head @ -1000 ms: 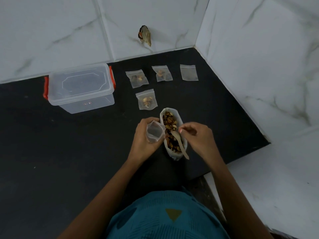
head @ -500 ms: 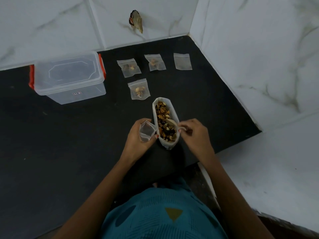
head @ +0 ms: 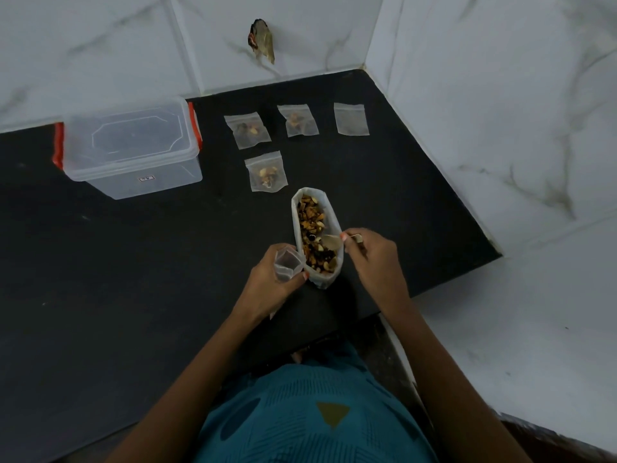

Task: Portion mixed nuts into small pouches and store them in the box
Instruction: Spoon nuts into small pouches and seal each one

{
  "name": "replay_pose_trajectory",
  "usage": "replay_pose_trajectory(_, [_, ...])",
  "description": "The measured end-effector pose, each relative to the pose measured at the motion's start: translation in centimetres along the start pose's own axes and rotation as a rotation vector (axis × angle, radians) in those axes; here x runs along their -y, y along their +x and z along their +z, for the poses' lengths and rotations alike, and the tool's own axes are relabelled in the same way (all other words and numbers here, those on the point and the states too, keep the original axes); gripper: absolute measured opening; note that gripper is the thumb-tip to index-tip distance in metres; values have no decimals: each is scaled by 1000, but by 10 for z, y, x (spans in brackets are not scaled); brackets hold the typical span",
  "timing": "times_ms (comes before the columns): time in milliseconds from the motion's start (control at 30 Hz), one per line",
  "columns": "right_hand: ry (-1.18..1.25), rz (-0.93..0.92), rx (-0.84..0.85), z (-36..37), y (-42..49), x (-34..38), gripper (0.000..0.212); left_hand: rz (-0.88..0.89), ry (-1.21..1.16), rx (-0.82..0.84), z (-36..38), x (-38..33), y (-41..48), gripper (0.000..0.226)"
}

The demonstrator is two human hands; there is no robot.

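Near counter (head: 133, 262) edge: left hand (head: 267, 279) grips open pouch (head: 287, 264), nut bag (head: 334, 225) just beside at its 3 o'clock; right hand (head: 370, 259) pinches spoon (head: 330, 242) in the nuts (head: 309, 218). 12 o'clock: three filled pouches (head: 266, 172), one empty pouch (head: 351, 118). Box (head: 133, 148), lid on, 10 o'clock.

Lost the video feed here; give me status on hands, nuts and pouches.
Left hand holds open pouch. Right hand holds spoon, dipped in nut bag. Three filled pouches out, box lidded. Nothing in the way.

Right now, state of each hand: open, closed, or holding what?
Left hand: grips a small clear pouch, mouth open.
Right hand: pinches a wooden spoon, its bowl in the bag of mixed nuts.
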State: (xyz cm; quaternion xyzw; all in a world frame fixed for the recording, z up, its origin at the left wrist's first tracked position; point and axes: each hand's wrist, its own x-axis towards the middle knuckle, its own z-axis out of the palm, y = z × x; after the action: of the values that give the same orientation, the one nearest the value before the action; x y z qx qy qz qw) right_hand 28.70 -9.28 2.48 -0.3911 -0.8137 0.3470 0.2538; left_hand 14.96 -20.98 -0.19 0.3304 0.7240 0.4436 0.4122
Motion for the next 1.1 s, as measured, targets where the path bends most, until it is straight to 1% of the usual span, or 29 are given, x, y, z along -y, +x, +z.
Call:
replay_pose_trajectory(67, [-17,-6,-1,5,-1,-3,18,-22,-15,18,2,2,2,40])
replay_pose_trajectory(233, [32,10,-31,14,-1,-7,18,-51,-85,62,6,9,7,33])
replay_pose_trajectory(400, [193,220,-55,17,4,-11,16,-46,-159,74,7,9,9,31])
replay_pose_trajectory(533, [269,284,-79,23,3,-10,16,-38,-170,94,7,12,9,32])
replay_pose_trajectory(733, [385,405,-163,24,8,-13,20,-40,-177,111,7,15,10,35])
replay_pose_trajectory(800, [379,387,-172,27,5,-13,19,-36,-161,118,7,15,11,34])
replay_pose_trajectory(900, [328,326,-128,32,1,-10,16,-35,-145,113,7,17,13,35])
replay_pose_trajectory(1033, [330,356,-155,22,7,-14,19,-34,-159,78,7,16,13,36])
replay_pose_trajectory(1100, [294,329,-127,14,11,-17,20,-40,-161,82,7,14,12,36])
